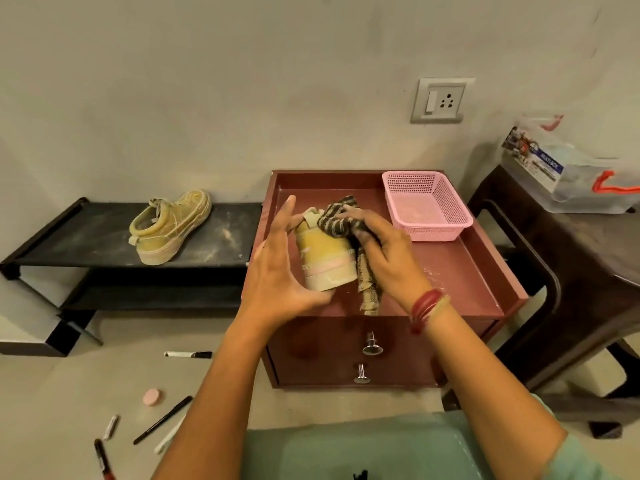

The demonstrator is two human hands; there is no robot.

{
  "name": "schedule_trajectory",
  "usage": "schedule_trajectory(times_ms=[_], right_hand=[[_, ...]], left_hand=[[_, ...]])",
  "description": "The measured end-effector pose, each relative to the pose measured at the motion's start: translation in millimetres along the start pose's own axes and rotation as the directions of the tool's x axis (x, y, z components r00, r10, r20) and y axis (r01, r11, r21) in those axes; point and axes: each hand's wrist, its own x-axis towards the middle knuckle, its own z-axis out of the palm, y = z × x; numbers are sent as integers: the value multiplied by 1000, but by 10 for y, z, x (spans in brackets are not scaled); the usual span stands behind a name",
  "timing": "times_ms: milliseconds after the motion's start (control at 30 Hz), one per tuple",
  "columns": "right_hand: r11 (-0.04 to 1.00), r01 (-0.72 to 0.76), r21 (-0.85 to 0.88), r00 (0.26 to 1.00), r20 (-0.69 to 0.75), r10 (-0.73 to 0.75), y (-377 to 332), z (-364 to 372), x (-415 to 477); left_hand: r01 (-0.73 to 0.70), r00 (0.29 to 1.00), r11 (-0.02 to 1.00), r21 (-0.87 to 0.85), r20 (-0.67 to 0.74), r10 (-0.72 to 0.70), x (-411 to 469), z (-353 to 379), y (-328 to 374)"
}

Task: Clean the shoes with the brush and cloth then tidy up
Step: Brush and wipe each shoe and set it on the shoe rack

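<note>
Cabinet top (491, 271), with its raised rim, serves as the work tray. The rack (86, 237) to the left holds the second shoe (166, 230), well apart, and the pink basket (460, 216) sits in the back right corner, leaving bare room at front right. The shoe (325, 251) sits near the tray's left edge, heel toward the person. The left hand (277, 265) braces it with straight fingers, probably against the wiping force, while the right hand (384, 251) clamps the striped cloth (337, 216) onto the upper. No brush in view.
</note>
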Motion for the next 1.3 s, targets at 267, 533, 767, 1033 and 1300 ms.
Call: schedule_trajectory(times_ms=[267, 533, 767, 1033, 1300], right_hand=[[993, -30, -111, 998, 46, 35, 14, 18, 51], [976, -37, -213, 996, 71, 54, -96, 65, 30], [946, 13, -324, 990, 140, 35, -184, 83, -58], [931, 19, -366, 992, 125, 29, -229, 133, -147], [945, -20, -328, 994, 92, 53, -176, 185, -129]], left_hand=[[-8, 1000, 1000, -25, 24, 9, -70, -81, -109], [8, 1000, 999, -35, 13, -8, -111, -130, -133], [-2, 1000, 1000, -18, -17, 2, -139, -156, -201], [-38, 996, 999, -1, -84, 37, -150, -180, -181], [-29, 998, 998, 62, -61, 33, -136, -220, -196]])
